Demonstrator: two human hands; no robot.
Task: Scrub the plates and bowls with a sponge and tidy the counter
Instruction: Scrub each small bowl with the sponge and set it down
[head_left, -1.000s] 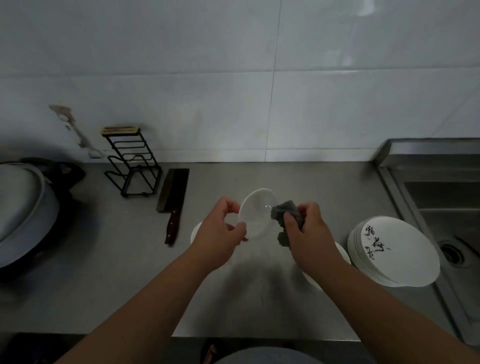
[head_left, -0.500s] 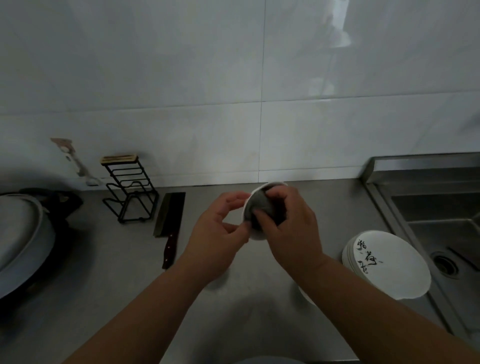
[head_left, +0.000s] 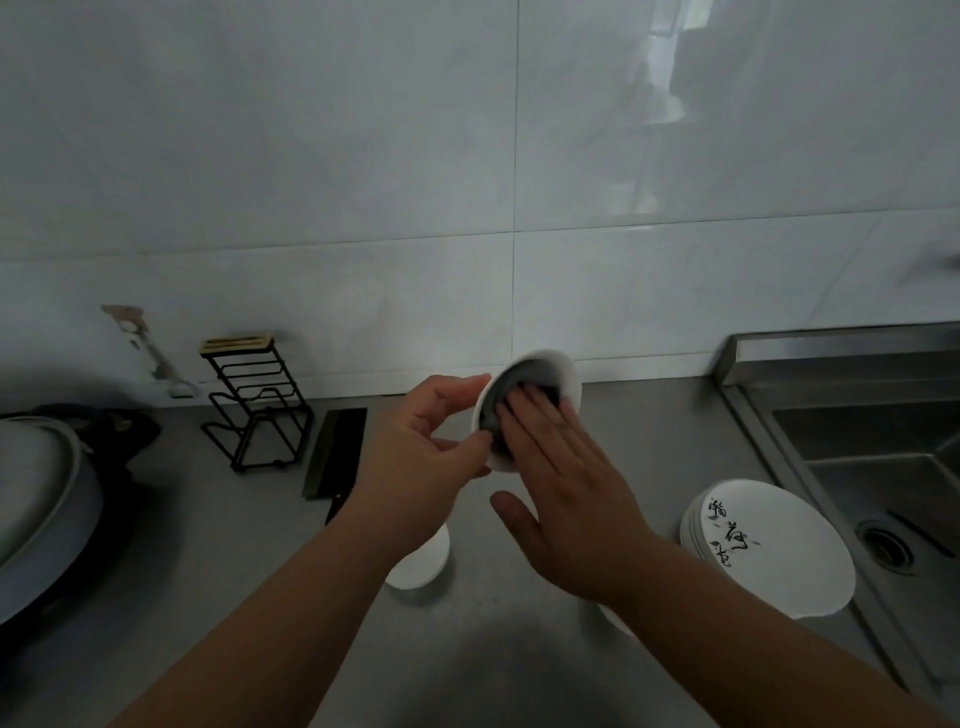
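Currently: sponge pressed into a bowl, held above the desk

Head view.
- Left hand (head_left: 415, 452): grip closed on the rim of a small white bowl (head_left: 570, 382), thumb on the near edge, fingers curled over the far edge. The bowl is held off the desk (head_left: 208, 545), tilted on edge with its mouth facing the person, in front of the tiled wall (head_left: 363, 182).
- Right hand (head_left: 566, 499): grip not closed. The fingers (head_left: 535, 415) are straight and flat, pressing a dark grey sponge (head_left: 524, 375) into the bowl's hollow; the thumb is spread wide below. The sponge fills most of the bowl's mouth.
- Below the left forearm a second white bowl (head_left: 423, 564) sits on the desk, partly hidden. A sliver of another white dish (head_left: 615, 618) shows under the right forearm.
- A stack of plates (head_left: 779, 551), white with black brush writing on the top one, stands at the right, just beside the steel sink (head_left: 883, 467).
- Left of the hands a cleaver (head_left: 335, 447) lies flat with its handle toward the person; near it stands a black wire rack (head_left: 257, 410) by the wall.
- At the far left edge is a lidded pan (head_left: 36, 483), only partly in frame.
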